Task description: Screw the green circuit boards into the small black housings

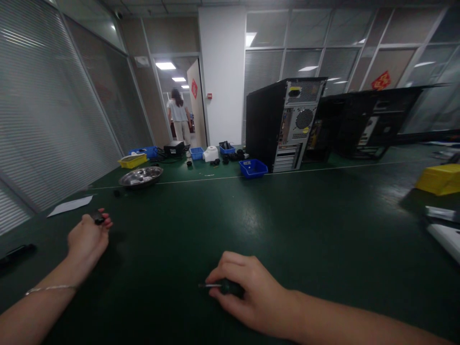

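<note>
My right hand (247, 292) is closed round the dark handle of a small screwdriver (227, 287) near the front middle of the green table (172, 230). The thin metal shaft points left, just over the tabletop. Farther left, my left hand (88, 235) is raised palm-up with curled fingers around a small black part (97, 218); its exact kind cannot be made out. A sheet of white paper (71, 205) lies just beyond that hand. At the left edge rests a black, elongated object (16, 254).
Toward the back stand a metal bowl (141, 177), a yellow tray (132, 161), a blue bin (253, 168) and a black computer case (266, 124), with another opened case (359, 122) beside it. A yellow box (439, 179) is at right. A person (178, 115) stands in the doorway.
</note>
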The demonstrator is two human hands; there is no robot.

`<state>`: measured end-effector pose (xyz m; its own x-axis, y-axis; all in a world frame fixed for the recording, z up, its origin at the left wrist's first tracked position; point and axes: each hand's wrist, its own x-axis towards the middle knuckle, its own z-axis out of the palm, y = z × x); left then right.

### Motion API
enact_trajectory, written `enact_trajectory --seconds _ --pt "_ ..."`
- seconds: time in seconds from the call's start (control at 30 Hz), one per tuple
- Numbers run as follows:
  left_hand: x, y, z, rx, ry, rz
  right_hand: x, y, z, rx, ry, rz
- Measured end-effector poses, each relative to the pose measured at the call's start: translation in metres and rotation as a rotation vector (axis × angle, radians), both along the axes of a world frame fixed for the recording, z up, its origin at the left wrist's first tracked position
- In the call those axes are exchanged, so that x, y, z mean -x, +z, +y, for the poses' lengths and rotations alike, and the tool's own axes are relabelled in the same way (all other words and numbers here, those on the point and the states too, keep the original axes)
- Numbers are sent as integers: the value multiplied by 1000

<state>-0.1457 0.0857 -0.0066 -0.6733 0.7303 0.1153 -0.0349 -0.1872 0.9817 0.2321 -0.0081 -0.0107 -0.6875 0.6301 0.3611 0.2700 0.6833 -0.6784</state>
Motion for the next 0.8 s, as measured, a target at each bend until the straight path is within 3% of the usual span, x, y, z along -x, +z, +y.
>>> enact_trajectory --seconds 0.2,0.3,0.4,0.5,0.67,0.8 --pt "-65 3 -17 113 -273 -56 1 -3 5 76 -115 65" --pt "-104 3 -36 193 -482 -50 1 -4 10 139 -196 110" --pt "-130 -1 -55 279 -778 100 1 -3 12 198 -213 132" --pt "-139 -4 -67 301 -898 234 2 -1 12 232 -196 134" --pt "-147 1 -75 327 -1051 242 2 -1 12 278 -210 191" --pt "-149 3 -78 324 -1085 293 1 -2 13 242 -122 204"
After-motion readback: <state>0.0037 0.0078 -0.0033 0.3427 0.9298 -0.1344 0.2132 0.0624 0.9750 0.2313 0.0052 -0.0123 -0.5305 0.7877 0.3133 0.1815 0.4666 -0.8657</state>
